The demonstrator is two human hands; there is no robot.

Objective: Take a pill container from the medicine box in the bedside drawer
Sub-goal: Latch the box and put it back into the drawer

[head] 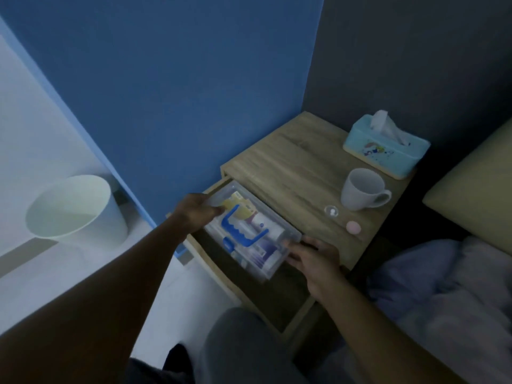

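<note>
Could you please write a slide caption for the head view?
Both hands, left hand and right hand, grip the clear medicine box over the open bedside drawer.

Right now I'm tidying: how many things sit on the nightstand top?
4: tissue box at the back, mug before it, a small clear lid and a pink disc near the front. None seem hidden.
</note>
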